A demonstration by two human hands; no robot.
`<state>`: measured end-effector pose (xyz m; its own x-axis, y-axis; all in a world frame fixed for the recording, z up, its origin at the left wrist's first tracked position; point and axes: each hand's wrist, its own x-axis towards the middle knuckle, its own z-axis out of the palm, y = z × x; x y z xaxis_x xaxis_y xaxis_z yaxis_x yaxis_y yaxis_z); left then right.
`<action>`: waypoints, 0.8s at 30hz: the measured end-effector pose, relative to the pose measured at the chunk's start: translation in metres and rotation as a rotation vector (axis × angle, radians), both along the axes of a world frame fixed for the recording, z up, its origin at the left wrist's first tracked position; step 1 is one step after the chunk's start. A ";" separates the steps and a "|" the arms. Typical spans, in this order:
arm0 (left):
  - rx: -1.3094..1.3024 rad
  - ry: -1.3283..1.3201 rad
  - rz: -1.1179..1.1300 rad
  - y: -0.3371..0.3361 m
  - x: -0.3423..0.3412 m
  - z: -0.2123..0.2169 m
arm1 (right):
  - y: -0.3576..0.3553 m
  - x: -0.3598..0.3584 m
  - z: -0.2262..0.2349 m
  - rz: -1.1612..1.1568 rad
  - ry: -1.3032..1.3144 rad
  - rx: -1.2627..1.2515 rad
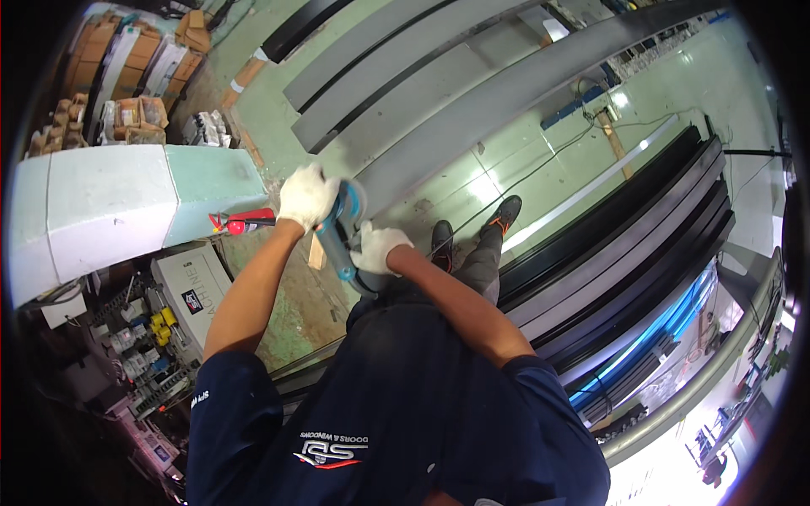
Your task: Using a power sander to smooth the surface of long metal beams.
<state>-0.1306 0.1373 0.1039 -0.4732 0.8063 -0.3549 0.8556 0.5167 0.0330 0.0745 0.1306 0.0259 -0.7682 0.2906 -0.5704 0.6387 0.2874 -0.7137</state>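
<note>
My left hand (309,199), in a white work glove, is closed on a teal-blue roll (336,246) with a clear, shiny outer layer. The roll is tilted in front of my waist; I cannot tell just what is wound on it. Against its right side, my right hand (381,250), also gloved, has its fingers curled in. Whatever those fingers pinch is too small to make out. Just beyond the hands ends a long grey profile (439,150), running away to the upper right.
More grey profiles (354,72) lie at the far side. Dark profiles (624,244) are stacked on my right. A red fire extinguisher (249,221) stands beside a white-and-green pillar base (211,181) on the left. Cardboard boxes (139,118) fill the far left, and a cable (540,164) crosses the floor.
</note>
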 end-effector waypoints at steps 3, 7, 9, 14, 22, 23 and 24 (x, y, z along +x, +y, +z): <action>0.014 -0.040 0.101 -0.048 -0.016 -0.006 | -0.023 -0.007 -0.005 0.067 0.006 0.019; 0.031 -0.050 0.134 -0.050 0.007 0.007 | -0.017 0.011 -0.007 0.193 0.001 -0.008; 0.053 -0.077 0.121 -0.030 0.024 0.011 | -0.007 0.022 -0.005 0.182 0.006 -0.007; 0.088 -0.081 -0.118 0.061 0.070 0.006 | 0.037 0.065 0.006 -0.045 -0.091 0.025; 0.057 -0.147 -0.439 0.284 0.201 0.012 | 0.158 0.170 0.001 -0.665 -0.006 0.088; 0.072 -0.143 -0.483 0.313 0.219 0.011 | 0.176 0.185 0.002 -0.740 0.002 0.087; 0.087 -0.139 -0.527 0.344 0.237 0.009 | 0.193 0.200 -0.001 -0.772 -0.001 0.083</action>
